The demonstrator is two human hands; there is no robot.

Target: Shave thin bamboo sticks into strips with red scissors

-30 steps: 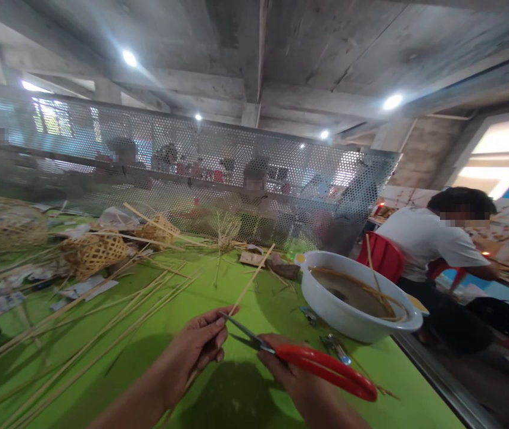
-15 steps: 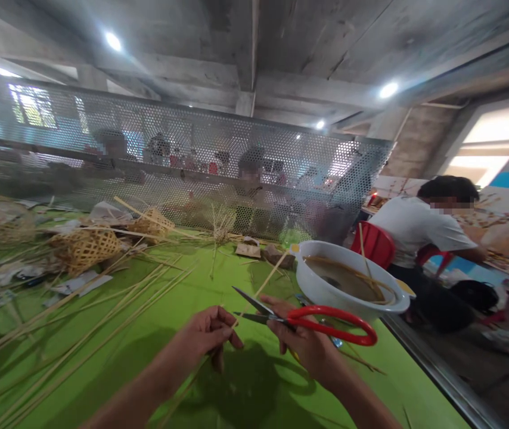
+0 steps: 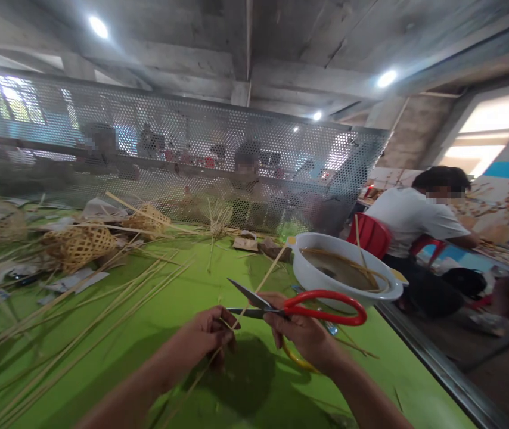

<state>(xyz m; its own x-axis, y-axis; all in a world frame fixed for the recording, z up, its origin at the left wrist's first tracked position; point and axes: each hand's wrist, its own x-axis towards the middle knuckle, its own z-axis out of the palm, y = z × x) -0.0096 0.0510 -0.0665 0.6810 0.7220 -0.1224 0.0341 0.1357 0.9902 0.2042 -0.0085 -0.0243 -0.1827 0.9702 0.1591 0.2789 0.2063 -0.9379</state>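
Note:
My left hand [image 3: 213, 333] pinches a thin bamboo strip [image 3: 269, 273] that runs from the lower left up past the scissors toward the basin. Red-handled scissors [image 3: 321, 305] are in my right hand [image 3: 292, 322], with their blades apart and pointing left, just above my left fingertips. The strip crosses between or beside the blades; which one is unclear. Part of a yellow handle shows below my right hand. Both hands are over the green table [image 3: 254, 381].
A white basin [image 3: 346, 292] of water holds soaking strips. Long strips [image 3: 102, 322] and woven baskets [image 3: 80, 244] lie at left. A mesh partition [image 3: 183, 155] stands behind; a person in white [image 3: 406, 217] sits at right.
The view has shifted slightly, moving the surroundings left and up. The scissors remain in my right hand with blades apart, and my left hand still pinches the strip.

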